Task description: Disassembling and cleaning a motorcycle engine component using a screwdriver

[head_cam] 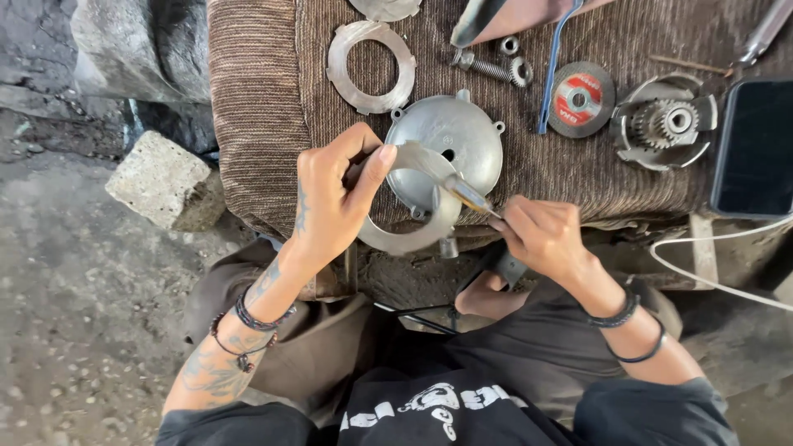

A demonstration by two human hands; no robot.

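Pinching the flat metal ring (410, 235) upright in my left hand (334, 198), over the domed cover (454, 136) on the brown mat (256, 99), so my right hand (541, 235), closed on a yellow-handled tool (465, 194), could work its edge.

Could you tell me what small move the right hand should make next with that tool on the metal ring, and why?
Probably a short stroke of the tool along the ring's inner edge. The left hand pinches the ring upright over the round metal cover, and the right hand holds the tool with its tip lying across the ring's upper part, so the ring looks steadied for working.
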